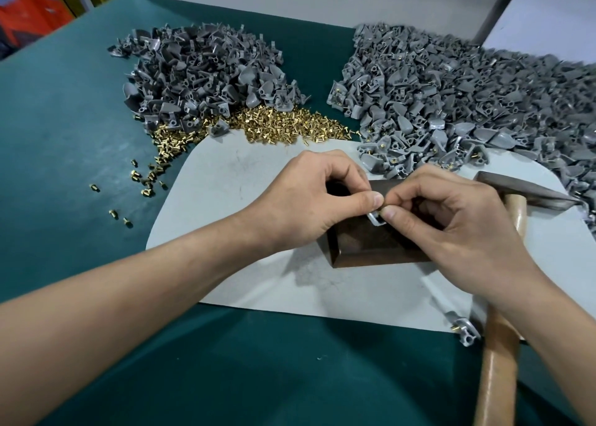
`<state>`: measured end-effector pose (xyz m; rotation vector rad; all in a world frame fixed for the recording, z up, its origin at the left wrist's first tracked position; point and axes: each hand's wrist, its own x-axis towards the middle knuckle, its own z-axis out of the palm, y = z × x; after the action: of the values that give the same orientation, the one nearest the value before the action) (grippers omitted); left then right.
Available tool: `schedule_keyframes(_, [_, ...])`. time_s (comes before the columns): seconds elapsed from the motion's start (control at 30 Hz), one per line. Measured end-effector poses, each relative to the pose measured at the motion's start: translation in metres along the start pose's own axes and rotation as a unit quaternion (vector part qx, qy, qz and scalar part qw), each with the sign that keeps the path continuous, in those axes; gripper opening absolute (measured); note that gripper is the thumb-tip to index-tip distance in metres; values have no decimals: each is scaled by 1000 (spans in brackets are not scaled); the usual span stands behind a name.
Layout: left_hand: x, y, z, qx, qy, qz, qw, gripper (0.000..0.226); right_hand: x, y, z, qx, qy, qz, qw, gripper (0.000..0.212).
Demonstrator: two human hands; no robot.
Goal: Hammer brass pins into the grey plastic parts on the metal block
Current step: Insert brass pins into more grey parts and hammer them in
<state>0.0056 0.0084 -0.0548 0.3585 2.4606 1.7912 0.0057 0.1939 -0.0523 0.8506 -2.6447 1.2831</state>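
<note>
Left forearm [129, 312] nearest the lens, reaching in from the low left; right wrist crosses over the hammer [503, 329] handle.

Fingers: left hand [309, 196], thumb and forefinger pinched shut on one grey plastic part [374, 219]. Right hand [451, 212] pinches the same part from the other side, fingers curled. Whether a pin is already between my fingertips: cannot tell, hidden.

Location: the part is held just over the top face of the metal block [371, 246], which sits on the pale mat [258, 264].

Step, as I judge it: seating a pin in the part by hand, before striking. The next move calls for the part set flat on the block, the left hand steadying it, and the right hand free to pick up the hammer, which lies just right of the block.

Counts:
- hammer, 1; block, 1; part in hand, 1
- grey heaps, 2: left heap [206, 70] and right heap [467, 87], too many parts to count
- brass pins [277, 124], 1 heap, with strays scattered to its left
- loose part with pin [464, 329] at the mat's near right corner, 1
</note>
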Motion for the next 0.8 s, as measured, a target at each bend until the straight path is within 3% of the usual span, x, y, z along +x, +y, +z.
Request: schedule_keyframes(0.8, [-7, -2, 0, -55, 4, -36, 998, 10, 3, 1, -6, 43, -12, 19, 999, 11])
